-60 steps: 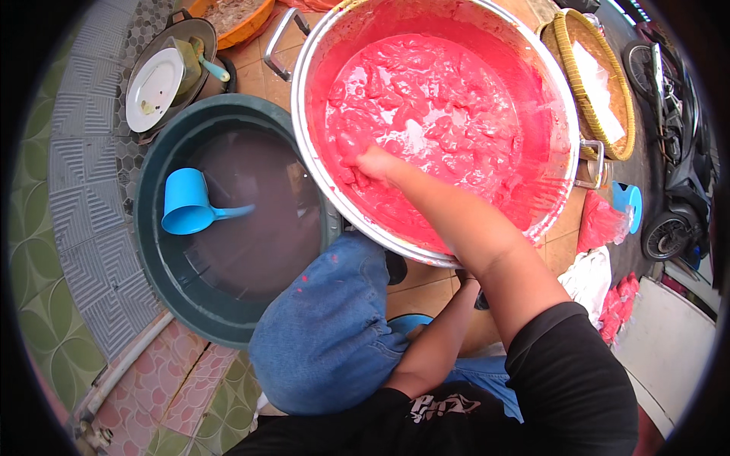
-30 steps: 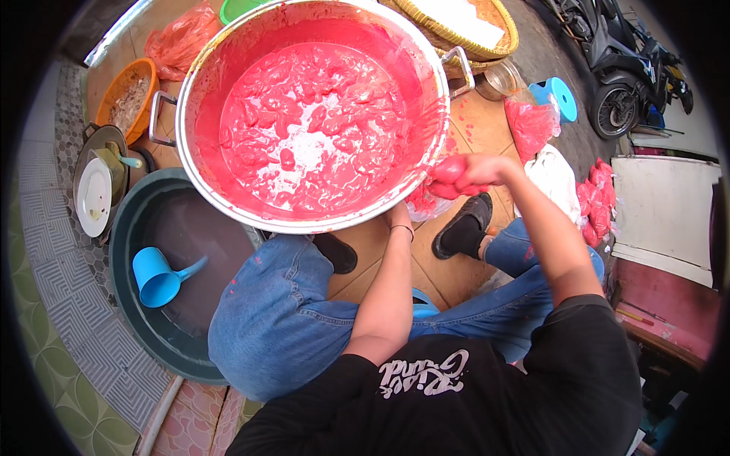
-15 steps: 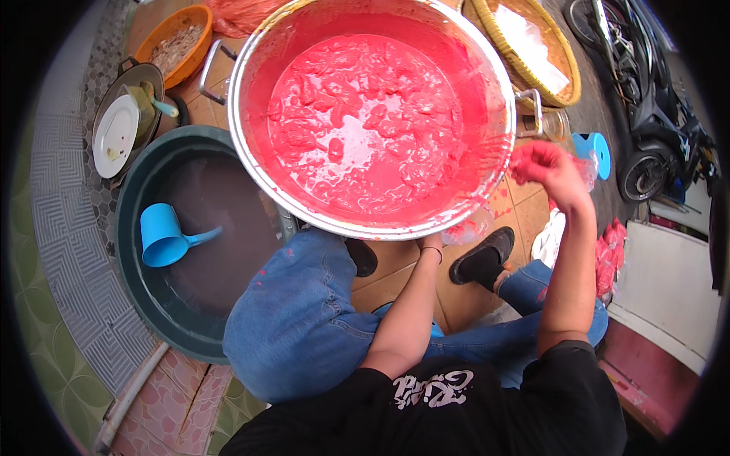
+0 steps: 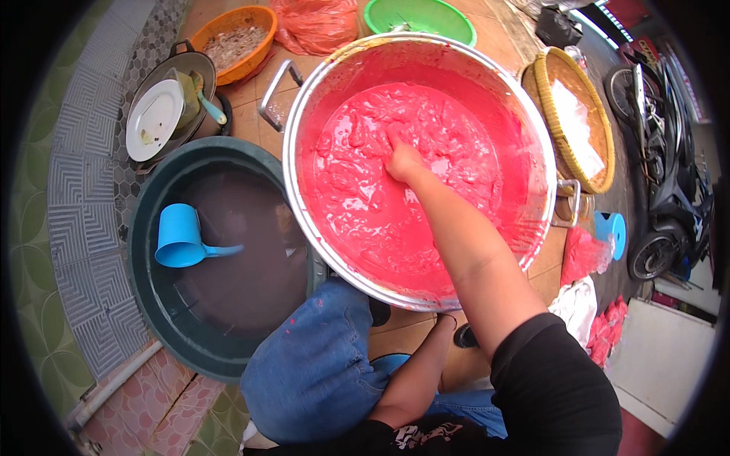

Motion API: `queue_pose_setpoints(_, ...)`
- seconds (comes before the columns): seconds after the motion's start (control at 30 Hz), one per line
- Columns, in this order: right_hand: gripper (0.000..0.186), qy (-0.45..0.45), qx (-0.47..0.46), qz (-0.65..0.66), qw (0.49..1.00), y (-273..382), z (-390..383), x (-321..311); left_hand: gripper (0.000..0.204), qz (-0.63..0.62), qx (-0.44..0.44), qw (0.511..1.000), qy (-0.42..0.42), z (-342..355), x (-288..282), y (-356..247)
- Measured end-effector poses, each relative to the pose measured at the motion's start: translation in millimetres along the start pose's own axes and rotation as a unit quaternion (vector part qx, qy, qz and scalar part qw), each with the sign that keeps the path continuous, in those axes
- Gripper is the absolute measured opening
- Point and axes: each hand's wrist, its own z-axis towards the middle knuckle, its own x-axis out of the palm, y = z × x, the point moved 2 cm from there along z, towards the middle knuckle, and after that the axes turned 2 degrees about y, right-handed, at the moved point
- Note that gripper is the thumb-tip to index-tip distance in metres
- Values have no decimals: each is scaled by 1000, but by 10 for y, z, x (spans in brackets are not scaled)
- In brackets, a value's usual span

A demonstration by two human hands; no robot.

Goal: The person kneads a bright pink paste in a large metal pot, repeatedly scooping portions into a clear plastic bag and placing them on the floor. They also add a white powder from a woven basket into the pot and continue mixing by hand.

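A large metal pot (image 4: 289, 178) with side handles stands in front of me, holding a thick, glossy red mixture (image 4: 365, 194) with lumps in it. My right hand (image 4: 404, 161) reaches over the near rim and is dipped into this mixture left of its middle. Red coats or covers its fingers, so their pose is not clear. My left forearm (image 4: 422, 365) runs up to the pot's near side. There the rim hides my left hand, and whatever it touches cannot be seen.
A dark green tub (image 4: 152, 311) of murky water with a blue dipper (image 4: 179, 235) stands left. Beyond are a white plate (image 4: 154, 121), an orange basin (image 4: 262, 64) and a green basin (image 4: 456, 23). Right are a woven basket (image 4: 601, 144), a red plastic bag (image 4: 584, 258) and a motorbike (image 4: 661, 190).
My right hand has moved from outside the pot's right rim into the red mixture. The view has shifted, so the pot appears lower and farther right. My left hand has become hidden below the rim.
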Motion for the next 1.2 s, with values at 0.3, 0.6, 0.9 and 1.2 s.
queue_pose_setpoints(0.3, 65, 18, -128, -42, 991, 213, 188, -113, 50, -4, -27, 1000, 11, -79, 13, 14)
queue_pose_setpoints(0.6, 42, 281, -178, 179, 926, 92, -168, -465, 51, -15, -48, 999, 5, -134, -25, 38)
queue_pose_setpoints(0.9, 43, 274, -273, -117, 915, 63, -485, 453, 51, -16, -48, 999, 10, -188, -24, -20)
queue_pose_setpoints(1.2, 47, 317, -246, -190, 896, 207, -758, 538, 52, -18, -44, 999, 4, -174, -29, -63)
